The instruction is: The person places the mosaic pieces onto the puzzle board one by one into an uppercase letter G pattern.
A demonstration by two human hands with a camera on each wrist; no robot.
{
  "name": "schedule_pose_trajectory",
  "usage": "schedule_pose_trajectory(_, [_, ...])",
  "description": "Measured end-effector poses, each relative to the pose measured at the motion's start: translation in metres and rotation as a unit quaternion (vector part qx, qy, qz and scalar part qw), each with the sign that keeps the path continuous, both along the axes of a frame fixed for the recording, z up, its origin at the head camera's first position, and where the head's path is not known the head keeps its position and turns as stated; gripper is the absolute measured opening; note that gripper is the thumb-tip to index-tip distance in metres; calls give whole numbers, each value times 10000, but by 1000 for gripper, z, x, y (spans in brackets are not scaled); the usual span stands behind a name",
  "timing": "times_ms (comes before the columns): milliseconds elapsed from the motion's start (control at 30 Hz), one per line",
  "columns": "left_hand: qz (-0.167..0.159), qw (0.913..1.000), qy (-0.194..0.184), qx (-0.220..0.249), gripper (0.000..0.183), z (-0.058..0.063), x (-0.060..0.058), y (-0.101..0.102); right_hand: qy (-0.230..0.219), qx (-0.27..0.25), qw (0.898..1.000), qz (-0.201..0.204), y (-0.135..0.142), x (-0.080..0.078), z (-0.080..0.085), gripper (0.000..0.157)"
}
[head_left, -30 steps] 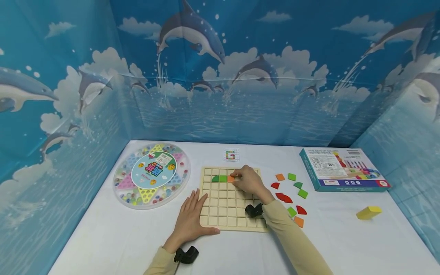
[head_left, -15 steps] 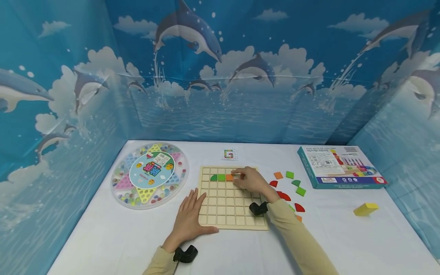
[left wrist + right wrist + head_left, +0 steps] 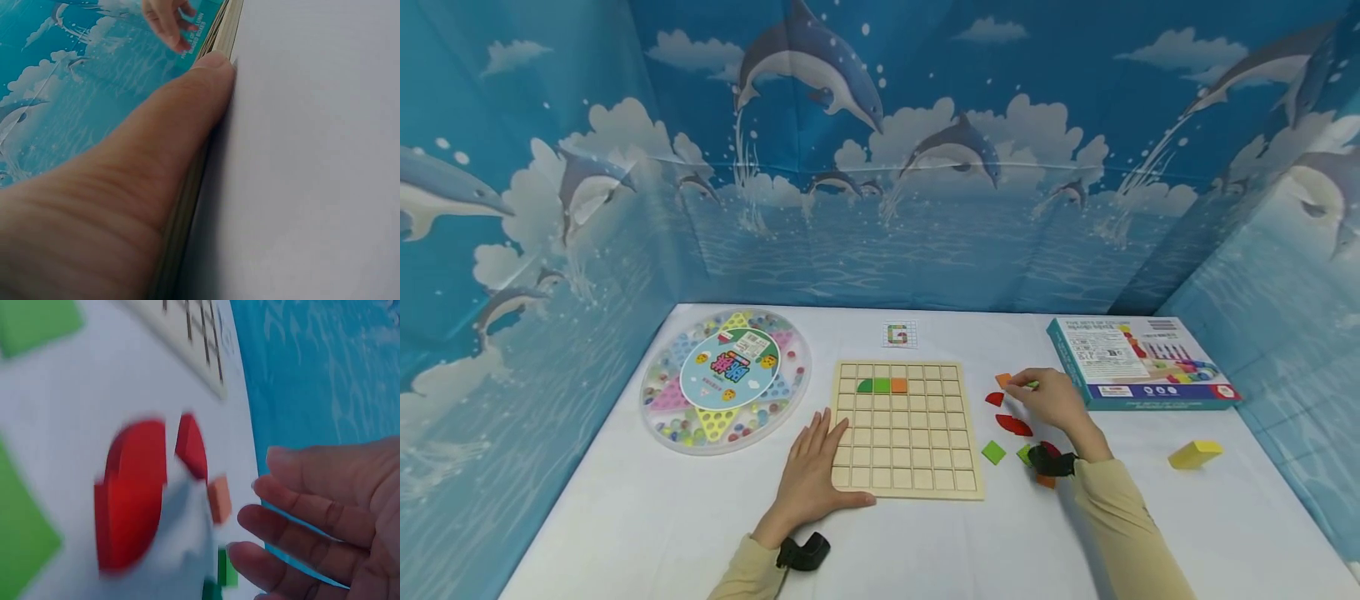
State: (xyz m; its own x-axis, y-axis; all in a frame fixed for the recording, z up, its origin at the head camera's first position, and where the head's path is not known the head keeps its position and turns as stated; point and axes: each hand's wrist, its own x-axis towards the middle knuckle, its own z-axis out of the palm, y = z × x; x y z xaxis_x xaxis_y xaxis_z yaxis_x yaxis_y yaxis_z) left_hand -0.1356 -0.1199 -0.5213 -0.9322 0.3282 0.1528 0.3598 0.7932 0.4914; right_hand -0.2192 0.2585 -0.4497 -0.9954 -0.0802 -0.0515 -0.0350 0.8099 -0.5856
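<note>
My left hand [image 3: 811, 471] lies spread at the near left corner of a wooden grid board [image 3: 917, 433]. Its thumb [image 3: 187, 94] rests along the board's front edge in the left wrist view. A dark green quarter-round [image 3: 866, 386], a green square [image 3: 882, 385] and an orange square [image 3: 898, 385] sit in a row in the board's cells. My right hand [image 3: 1051, 398] hovers over loose pieces, fingertips near another orange square [image 3: 1003, 380]. The right wrist view shows its fingers [image 3: 294, 506] relaxed and holding nothing. Red quarter-rounds [image 3: 134, 494] lie close by.
A pattern card [image 3: 899, 334] lies behind the board. A round marble game [image 3: 726, 379] is at the left, a boxed set [image 3: 1142, 362] at the back right. A yellow block [image 3: 1195, 455] stands at the right. More loose pieces include a green square [image 3: 993, 452].
My right hand has let go of the orange square in the board's row and moved right to the loose pieces. The left hand keeps its place.
</note>
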Motion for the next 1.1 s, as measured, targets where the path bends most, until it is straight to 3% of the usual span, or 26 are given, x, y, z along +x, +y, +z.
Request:
schedule_pose_trajectory(333, [0,10000,-21,19,118,1,0,0,-676,597,9957,-221,36,8,-2,44])
schedule_pose_trajectory(1100, [-10,10000,-12,-22,118,1,0,0,-288,895,9953,-212,29,9,-7,25])
